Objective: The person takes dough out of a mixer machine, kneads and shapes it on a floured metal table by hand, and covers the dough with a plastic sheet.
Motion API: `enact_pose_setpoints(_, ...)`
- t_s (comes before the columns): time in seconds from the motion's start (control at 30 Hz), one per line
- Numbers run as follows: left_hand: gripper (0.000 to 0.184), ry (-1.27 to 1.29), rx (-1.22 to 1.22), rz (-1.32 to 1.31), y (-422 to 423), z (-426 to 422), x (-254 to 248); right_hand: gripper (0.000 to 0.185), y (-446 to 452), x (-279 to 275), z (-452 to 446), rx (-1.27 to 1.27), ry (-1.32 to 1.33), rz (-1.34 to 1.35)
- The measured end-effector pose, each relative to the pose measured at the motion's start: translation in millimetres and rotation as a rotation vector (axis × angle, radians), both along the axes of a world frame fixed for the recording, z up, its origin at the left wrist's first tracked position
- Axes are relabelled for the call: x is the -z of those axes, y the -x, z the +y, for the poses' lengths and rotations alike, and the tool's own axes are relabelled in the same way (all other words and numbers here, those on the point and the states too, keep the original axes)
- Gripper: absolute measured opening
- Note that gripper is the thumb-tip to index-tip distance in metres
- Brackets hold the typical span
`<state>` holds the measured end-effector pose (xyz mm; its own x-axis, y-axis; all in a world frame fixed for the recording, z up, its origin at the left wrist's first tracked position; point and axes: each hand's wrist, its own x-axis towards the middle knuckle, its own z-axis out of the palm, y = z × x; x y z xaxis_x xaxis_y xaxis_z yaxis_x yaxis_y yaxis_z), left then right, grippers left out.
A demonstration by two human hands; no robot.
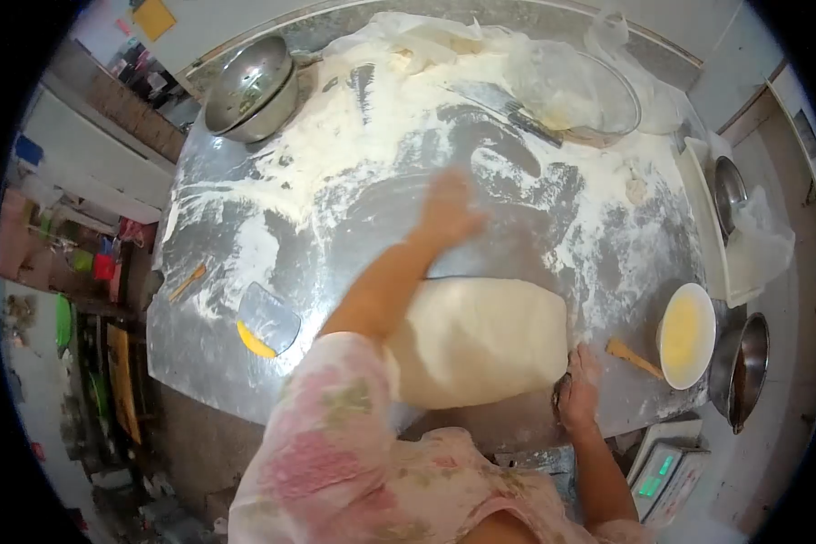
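A thick, pale slab of dough (485, 340) lies on the floury metal table just in front of my body. My left hand (449, 210) reaches past the dough's far side, over the tabletop; motion smears its fingers. At the dough's right end, my right hand (582, 385) rests by the table's near edge, its fingers stretched forward. A small dark patch shows beside its thumb, too unclear to name. To the left lies a clear scraper with a yellow grip (267, 322).
White flour (335, 145) covers much of the metal table (381, 208). Metal bowls (254, 91) stand at back left, a brush (535, 127) at back right. On the right are a wooden-handled tool (635, 357), a white bowl of yellow contents (686, 335) and a digital scale (666, 480).
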<state>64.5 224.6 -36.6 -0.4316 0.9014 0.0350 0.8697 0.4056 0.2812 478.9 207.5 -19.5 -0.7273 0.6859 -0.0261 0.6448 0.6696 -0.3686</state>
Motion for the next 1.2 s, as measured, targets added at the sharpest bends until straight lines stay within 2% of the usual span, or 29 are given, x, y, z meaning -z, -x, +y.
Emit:
enact_pose_setpoints(0.07,0.069,-0.287,0.424,-0.264,-84.8,56.4,-20.3,0.051,3.6,3.1,2.6,0.009,-0.07,0.033)
enact_pose_setpoints(0.17,0.068,-0.404,0.463,-0.323,-96.0,88.8,-5.1,0.053,6.6,-2.4,-1.5,0.044,-0.081,0.066)
enact_pose_setpoints(0.2,0.071,-0.176,0.457,-0.141,-67.6,87.0,-17.8,0.053,8.3,-3.3,-0.4,0.044,-0.086,0.067)
enact_pose_setpoints(0.27,0.073,-0.428,0.129,-0.366,10.4,36.4,-33.1,0.054,8.4,-1.4,0.1,0.047,-0.106,0.066)
enact_pose_setpoints(0.3,0.075,-0.381,-0.095,-0.133,49.4,22.8,-20.7,0.054,8.0,1.0,0.3,0.05,-0.116,0.058)
enact_pose_setpoints(0.33,0.074,-0.393,-0.235,-0.11,99.5,2.3,-4.2,0.055,8.4,2.9,-0.2,0.054,-0.125,0.049)
enact_pose_setpoints(0.37,0.075,-0.236,-0.364,0.069,137.0,-20.2,-3.9,0.055,10.0,1.5,-0.5,0.049,-0.136,0.057)
enact_pose_setpoints(0.4,0.075,-0.23,-0.389,0.161,167.4,-40.9,6.9,0.055,11.8,-2.3,-0.8,0.046,-0.145,0.061)
enact_pose_setpoints(0.5,0.071,-0.093,-0.355,-0.028,159.9,-41.0,-38.7,0.056,14.0,-5.6,-1.3,0.05,-0.153,0.044)
enact_pose_setpoints(0.57,0.062,-0.296,-0.085,0.122,150.1,-8.0,7.5,0.056,14.5,-7.1,0.3,0.057,-0.147,0.043)
enact_pose_setpoints(0.63,0.061,0.214,0.392,0.112,80.3,4.9,-52.7,0.056,13.5,-3.6,-0.5,0.075,-0.128,0.065)
enact_pose_setpoints(0.7,0.061,0.067,0.784,0.16,33.4,-18.3,-21.9,0.056,13.1,-2.7,-0.8,0.09,-0.141,0.048)
enact_pose_setpoints(0.77,0.064,0.058,1.004,0.109,30.7,-66.2,-42.7,0.056,11.8,-5.2,-1.8,0.084,-0.167,0.046)
enact_pose_setpoints(0.83,0.066,0.088,0.893,0.021,60.4,-138.3,-42.8,0.055,12.7,-6.5,-3.8,0.072,-0.21,0.072)
enact_pose_setpoints(0.9,0.064,0.153,0.649,0.034,83.9,-201.4,-58.2,0.053,13.5,-2.0,-2.3,0.09,-0.233,0.059)
enact_pose_setpoints(0.97,0.063,0.218,0.46,0.18,88.7,-248.2,-64.1,0.052,11.8,-3.4,-4.8,0.104,-0.247,0.018)
enact_pose_setpoints(1.07,0.064,0.031,0.203,0.105,54.7,-279.0,-59.0,0.048,16.2,-9.1,-5.3,0.15,-0.244,0.008)
enact_pose_setpoints(1.13,0.061,-0.163,-0.03,-0.292,14.2,-291.6,-58.3,0.044,19.8,-7.4,-3.2,0.225,-0.187,0.089)
enact_pose_setpoints(1.2,0.062,-0.364,-0.331,-0.839,-32.7,-301.5,-56.5,0.037,36.8,-19.0,3.5,0.447,0.107,0.29)
